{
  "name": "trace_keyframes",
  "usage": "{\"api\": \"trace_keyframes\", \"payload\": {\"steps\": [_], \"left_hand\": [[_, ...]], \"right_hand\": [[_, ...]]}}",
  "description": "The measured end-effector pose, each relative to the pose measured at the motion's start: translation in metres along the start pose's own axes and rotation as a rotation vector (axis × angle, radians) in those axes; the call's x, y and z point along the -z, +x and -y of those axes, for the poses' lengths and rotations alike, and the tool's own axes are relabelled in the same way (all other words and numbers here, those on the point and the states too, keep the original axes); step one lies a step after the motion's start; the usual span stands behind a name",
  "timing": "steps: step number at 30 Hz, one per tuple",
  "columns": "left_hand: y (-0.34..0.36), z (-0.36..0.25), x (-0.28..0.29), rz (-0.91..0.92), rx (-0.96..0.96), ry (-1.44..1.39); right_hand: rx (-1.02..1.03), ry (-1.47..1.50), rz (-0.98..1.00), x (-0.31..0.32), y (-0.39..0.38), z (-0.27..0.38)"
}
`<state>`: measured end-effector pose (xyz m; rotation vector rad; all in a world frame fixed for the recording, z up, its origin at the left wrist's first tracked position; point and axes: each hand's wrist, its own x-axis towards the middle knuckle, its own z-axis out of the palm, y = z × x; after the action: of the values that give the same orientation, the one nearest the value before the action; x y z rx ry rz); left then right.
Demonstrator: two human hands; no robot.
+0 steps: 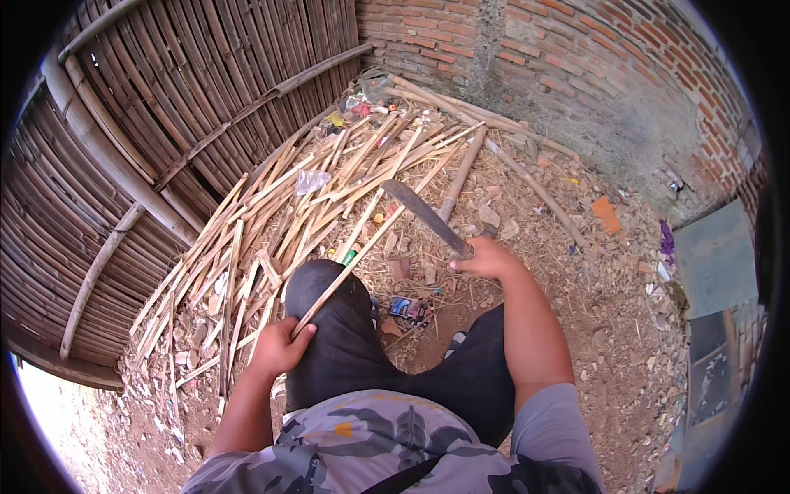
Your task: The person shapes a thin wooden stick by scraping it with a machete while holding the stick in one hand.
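Observation:
My left hand [280, 346] grips the near end of a long thin bamboo strip [362, 247], resting it across my left knee in dark trousers [329, 305]. The strip runs up and to the right toward the pile. My right hand [485, 259] holds the handle of a machete [424, 214], whose dark curved blade points up-left and crosses above the strip near its far part. Whether the blade touches the strip I cannot tell.
A big pile of split bamboo strips [271, 222] lies on the dirt ahead and to the left. A woven bamboo fence [164, 107] stands at the left, a brick wall [576, 58] at the back right. Long poles [510, 156], stones and litter are scattered around.

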<state>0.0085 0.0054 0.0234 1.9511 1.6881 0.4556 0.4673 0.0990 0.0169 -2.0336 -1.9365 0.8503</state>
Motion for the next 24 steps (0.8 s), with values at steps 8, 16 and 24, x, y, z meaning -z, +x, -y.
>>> {"api": "trace_keyframes", "payload": {"steps": [8, 16, 24], "left_hand": [[0.0, 0.003, -0.002, -0.006, 0.016, -0.01], [0.0, 0.004, -0.001, -0.002, -0.004, -0.014], [0.001, 0.009, -0.005, 0.003, 0.006, -0.039]], "right_hand": [[0.136, -0.079, 0.119, -0.02, 0.012, 0.007], [0.066, -0.007, 0.053, 0.001, -0.001, 0.005], [0.072, -0.049, 0.052, -0.004, 0.005, 0.005]]}}
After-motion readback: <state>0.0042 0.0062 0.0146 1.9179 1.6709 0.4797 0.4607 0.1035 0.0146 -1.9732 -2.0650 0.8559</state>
